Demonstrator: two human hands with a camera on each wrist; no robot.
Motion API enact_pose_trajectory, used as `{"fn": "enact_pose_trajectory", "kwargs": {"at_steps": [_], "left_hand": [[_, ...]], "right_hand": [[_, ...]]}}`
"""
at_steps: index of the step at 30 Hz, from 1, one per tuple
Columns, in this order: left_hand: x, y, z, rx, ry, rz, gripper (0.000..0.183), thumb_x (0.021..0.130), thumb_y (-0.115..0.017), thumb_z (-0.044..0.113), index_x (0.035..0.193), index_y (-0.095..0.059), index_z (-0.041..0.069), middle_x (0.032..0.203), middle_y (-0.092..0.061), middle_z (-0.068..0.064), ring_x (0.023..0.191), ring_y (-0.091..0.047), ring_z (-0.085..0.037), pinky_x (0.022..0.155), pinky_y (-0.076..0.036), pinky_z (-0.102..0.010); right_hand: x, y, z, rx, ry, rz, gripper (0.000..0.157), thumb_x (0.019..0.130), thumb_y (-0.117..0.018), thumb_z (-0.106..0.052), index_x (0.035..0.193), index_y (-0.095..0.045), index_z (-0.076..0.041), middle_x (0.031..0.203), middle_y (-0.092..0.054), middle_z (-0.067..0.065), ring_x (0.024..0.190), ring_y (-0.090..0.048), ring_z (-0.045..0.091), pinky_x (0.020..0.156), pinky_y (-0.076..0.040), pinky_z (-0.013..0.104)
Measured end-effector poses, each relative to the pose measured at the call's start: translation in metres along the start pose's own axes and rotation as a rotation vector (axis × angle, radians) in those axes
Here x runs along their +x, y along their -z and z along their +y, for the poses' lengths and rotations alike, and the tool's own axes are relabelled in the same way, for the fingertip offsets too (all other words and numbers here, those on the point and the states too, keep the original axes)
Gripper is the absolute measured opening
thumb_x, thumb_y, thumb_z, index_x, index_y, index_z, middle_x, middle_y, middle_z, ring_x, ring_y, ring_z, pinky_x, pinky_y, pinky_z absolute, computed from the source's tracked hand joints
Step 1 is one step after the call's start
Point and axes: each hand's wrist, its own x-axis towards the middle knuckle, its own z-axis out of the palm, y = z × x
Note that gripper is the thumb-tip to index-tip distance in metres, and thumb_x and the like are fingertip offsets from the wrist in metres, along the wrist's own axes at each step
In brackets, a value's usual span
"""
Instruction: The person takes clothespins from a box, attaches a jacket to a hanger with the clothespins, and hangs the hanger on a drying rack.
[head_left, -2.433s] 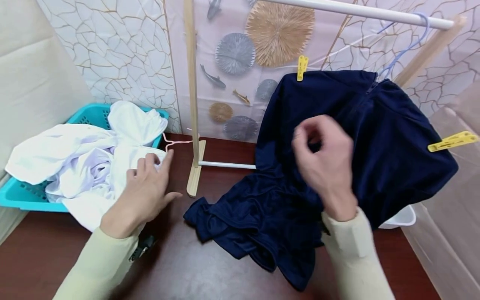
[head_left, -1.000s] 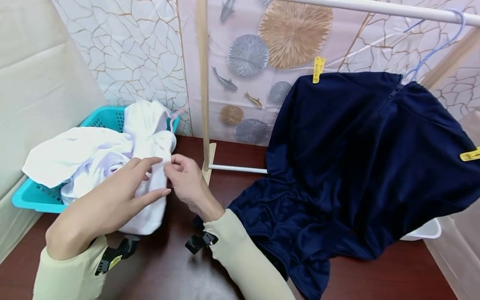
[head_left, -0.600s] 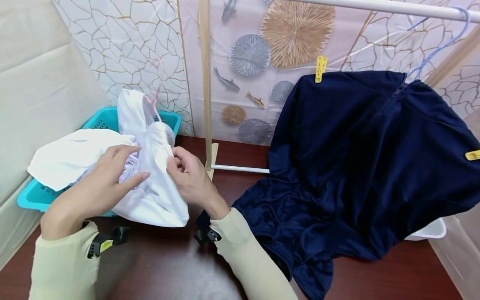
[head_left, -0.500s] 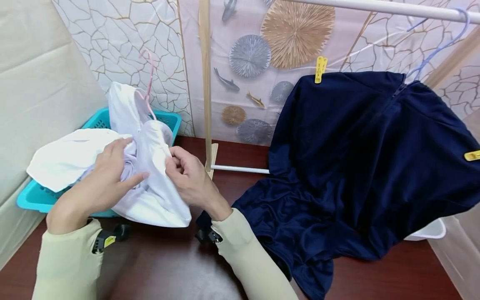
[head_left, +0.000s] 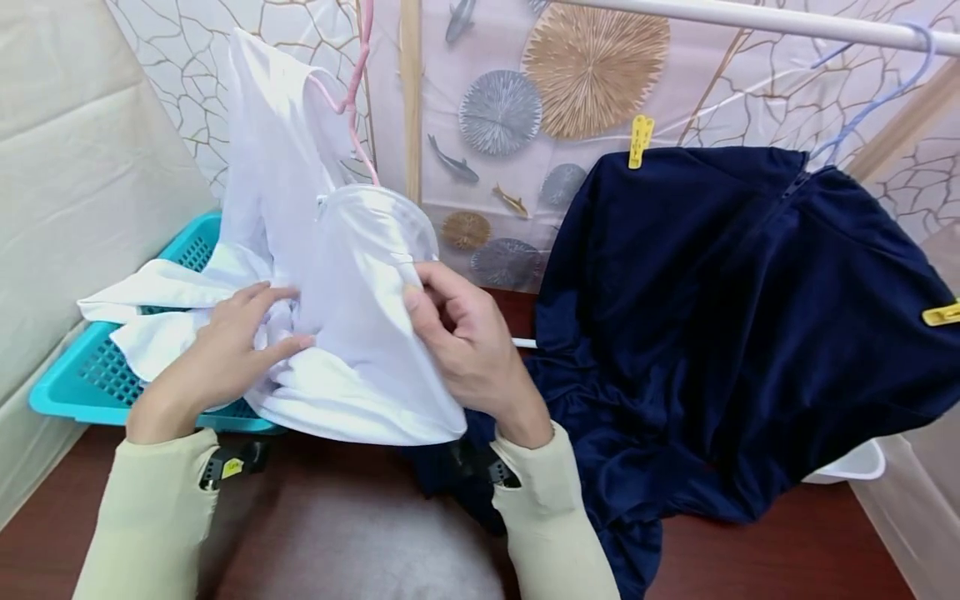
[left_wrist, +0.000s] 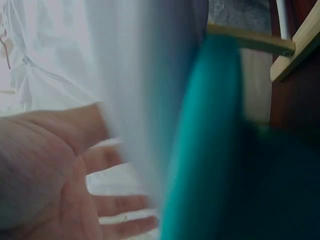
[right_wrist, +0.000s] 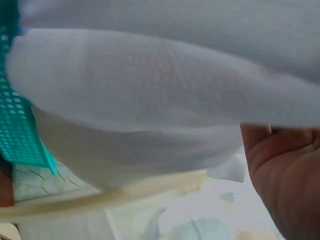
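Note:
A white zip-neck top (head_left: 360, 325) on a pink hanger (head_left: 358, 71) is held up over the teal basket (head_left: 75, 396), its lower folds still lying in it. My right hand (head_left: 476, 354) pinches the top's right edge between thumb and curled fingers; that hand (right_wrist: 290, 180) also shows beneath the cloth in the right wrist view. At the top's left side is my left hand (head_left: 225, 350), fingers spread and fairly straight against the folds. In the left wrist view, the left hand (left_wrist: 55, 190) shows its palm, with the fingertips partly hidden by blurred cloth.
To the right, a navy garment (head_left: 675, 275) hangs by a blue hanger (head_left: 862, 117) from the rack's white rod (head_left: 735, 15). Yellow clothespins (head_left: 640, 142) grip its shoulders, and its lower part lies on the table. A wooden post (head_left: 411, 108) stands behind the white top. A white basin (head_left: 858, 462) peeks out at right.
Both hands came to the white top; my right hand took hold of its edge. The top and pink hanger have risen and shifted right, out of the basket's far side.

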Motion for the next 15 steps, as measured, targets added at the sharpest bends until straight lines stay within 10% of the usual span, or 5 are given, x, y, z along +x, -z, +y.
{"fn": "enact_pose_trajectory", "kwargs": {"at_steps": [4,9,15], "left_hand": [[0.003,-0.013,0.019,-0.167,-0.074,0.037,0.097,0.094,-0.071,0.045,0.163,-0.010,0.013,0.162,-0.029,-0.022,0.148,-0.030,-0.040,0.119,-0.024,-0.064],[0.005,-0.026,0.037,-0.094,-0.210,0.282,0.047,0.094,-0.075,0.027,0.130,-0.057,0.005,0.120,-0.063,-0.018,0.113,-0.058,-0.035,0.099,-0.044,-0.054],[-0.002,-0.015,0.034,-0.029,-0.161,0.335,0.023,0.095,-0.074,0.024,0.089,-0.056,0.010,0.089,-0.069,-0.010,0.094,-0.069,-0.034,0.079,-0.054,-0.044]], "right_hand": [[-0.006,0.013,-0.004,-0.070,0.005,-0.017,0.021,0.105,-0.052,-0.008,0.116,-0.066,0.001,0.075,-0.065,0.009,0.061,-0.059,0.011,0.056,-0.050,0.028],[-0.008,0.020,-0.007,-0.072,-0.001,-0.071,0.018,0.105,-0.052,-0.008,0.113,-0.065,0.001,0.075,-0.064,0.009,0.062,-0.059,0.011,0.057,-0.049,0.028],[-0.008,0.035,-0.001,0.029,-0.004,-0.017,0.016,0.105,-0.049,-0.002,0.111,-0.060,0.008,0.069,-0.059,0.007,0.054,-0.056,0.010,0.050,-0.047,0.027]]}}
